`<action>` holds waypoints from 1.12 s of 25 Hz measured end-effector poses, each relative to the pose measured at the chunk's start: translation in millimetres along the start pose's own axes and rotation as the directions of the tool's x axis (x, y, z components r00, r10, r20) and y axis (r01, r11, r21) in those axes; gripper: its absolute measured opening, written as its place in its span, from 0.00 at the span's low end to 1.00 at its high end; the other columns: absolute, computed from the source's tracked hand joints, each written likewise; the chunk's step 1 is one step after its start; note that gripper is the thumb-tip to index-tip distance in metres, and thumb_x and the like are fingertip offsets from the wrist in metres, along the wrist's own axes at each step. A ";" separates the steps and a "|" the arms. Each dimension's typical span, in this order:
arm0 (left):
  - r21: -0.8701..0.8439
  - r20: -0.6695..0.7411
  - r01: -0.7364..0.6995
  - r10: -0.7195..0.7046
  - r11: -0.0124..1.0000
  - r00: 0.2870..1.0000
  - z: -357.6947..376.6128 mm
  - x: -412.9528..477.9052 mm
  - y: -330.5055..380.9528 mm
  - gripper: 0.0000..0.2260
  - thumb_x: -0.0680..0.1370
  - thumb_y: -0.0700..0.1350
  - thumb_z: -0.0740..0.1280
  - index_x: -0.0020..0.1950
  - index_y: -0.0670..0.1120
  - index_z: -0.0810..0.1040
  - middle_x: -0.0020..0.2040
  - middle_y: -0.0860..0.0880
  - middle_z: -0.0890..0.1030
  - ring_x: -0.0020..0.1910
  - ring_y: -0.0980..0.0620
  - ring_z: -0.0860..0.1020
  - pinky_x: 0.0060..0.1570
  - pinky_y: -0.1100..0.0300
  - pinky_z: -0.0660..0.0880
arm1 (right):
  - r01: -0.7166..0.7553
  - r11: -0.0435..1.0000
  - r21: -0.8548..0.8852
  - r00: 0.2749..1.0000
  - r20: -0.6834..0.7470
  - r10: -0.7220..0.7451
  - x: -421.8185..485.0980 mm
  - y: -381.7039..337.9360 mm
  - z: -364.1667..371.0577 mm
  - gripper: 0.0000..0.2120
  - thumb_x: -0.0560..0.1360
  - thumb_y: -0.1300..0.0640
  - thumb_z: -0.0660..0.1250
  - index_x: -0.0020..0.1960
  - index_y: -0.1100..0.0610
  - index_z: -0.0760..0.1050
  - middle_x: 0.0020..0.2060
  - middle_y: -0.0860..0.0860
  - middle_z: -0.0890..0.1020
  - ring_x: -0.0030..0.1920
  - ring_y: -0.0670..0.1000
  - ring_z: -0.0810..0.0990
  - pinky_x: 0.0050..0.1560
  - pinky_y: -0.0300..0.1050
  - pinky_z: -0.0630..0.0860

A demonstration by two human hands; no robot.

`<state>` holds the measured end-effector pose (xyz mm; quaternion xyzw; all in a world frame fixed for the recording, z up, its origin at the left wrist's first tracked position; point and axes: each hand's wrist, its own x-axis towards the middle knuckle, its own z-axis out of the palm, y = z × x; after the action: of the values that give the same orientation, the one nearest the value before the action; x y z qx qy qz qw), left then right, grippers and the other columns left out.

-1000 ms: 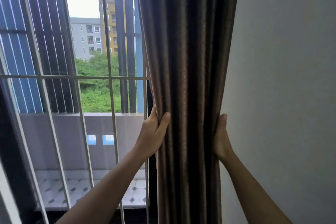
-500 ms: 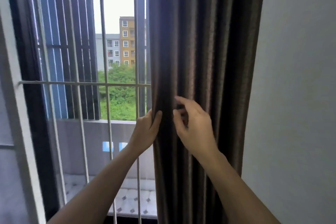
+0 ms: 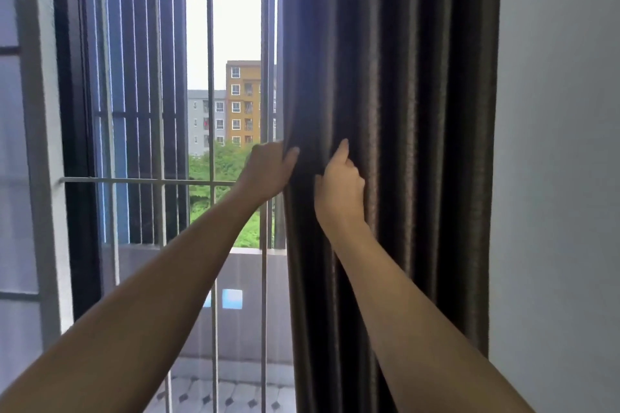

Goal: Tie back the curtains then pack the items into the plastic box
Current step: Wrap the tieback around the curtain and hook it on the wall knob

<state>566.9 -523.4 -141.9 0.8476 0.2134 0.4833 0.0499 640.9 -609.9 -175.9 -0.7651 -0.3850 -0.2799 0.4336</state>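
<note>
A dark brown curtain [image 3: 402,111] hangs in thick folds at the right side of the window, gathered against the wall. My left hand [image 3: 268,171] grips the curtain's left edge, thumb in front and fingers behind the cloth. My right hand [image 3: 340,184] is just to its right, fingers curled into a fold of the same curtain. No tie-back and no plastic box are in view.
White metal window bars [image 3: 210,77] stand left of the curtain, with a horizontal rail [image 3: 144,180]. A dark window frame [image 3: 77,144] is at the left. A plain pale wall [image 3: 563,178] fills the right. Beyond the bars lie a balcony wall [image 3: 241,278] and tiled floor.
My right hand came from the curtain's right edge across to the front and now curls into a fold near my left hand. The view has shifted left and both hands sit higher.
</note>
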 end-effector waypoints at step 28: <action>-0.362 0.662 0.409 -0.078 0.838 0.745 51.6 -66.0 -19.2 0.12 0.79 0.42 0.58 0.49 0.35 0.77 0.37 0.42 0.79 0.33 0.51 0.78 0.40 0.58 0.80 | 0.038 0.973 0.229 0.993 -0.121 -0.010 -155.4 85.8 101.9 0.18 0.75 0.58 0.67 0.64 0.55 0.74 0.41 0.49 0.79 0.35 0.43 0.78 0.40 0.38 0.81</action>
<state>575.2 -526.8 -227.4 0.8811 0.1690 0.2016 0.3929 636.8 -602.3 -380.4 -0.6868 -0.3977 -0.2834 0.5384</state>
